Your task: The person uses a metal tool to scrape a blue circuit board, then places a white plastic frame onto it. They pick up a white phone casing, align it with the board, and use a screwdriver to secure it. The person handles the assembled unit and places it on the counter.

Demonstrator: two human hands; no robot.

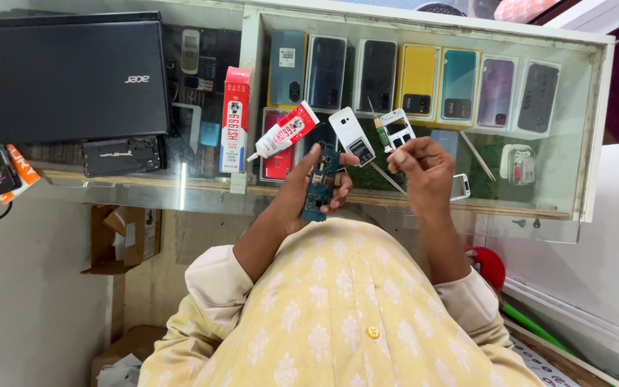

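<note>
I see the phone circuit board (319, 188) just left of the frame's centre, a narrow blue-green board with small metal parts on its face, standing roughly upright in my view. The left hand (308, 188) grasps it, thumb across the front and fingers wrapped behind. Just to the right, the right hand (424, 168) is pinched shut on a small screwdriver (381, 132) with a green handle — its tip I cannot make out.

Above the hands, on the glass counter (202, 190), lie two white phone parts: a back cover (351, 135) and a frame piece (397, 127) with cut-outs. One red-and-white glue tube (284, 132) lies tilted to the left of them, and one matching red carton (234, 118) stands beside it. One closed black laptop (77, 75) fills the upper left, with one dark phone panel (122, 155) below it.

Under the glass, in the upper middle, I count seven phone boxes (418, 80) in a row — blue, dark, dark, yellow, teal, purple, grey.
</note>
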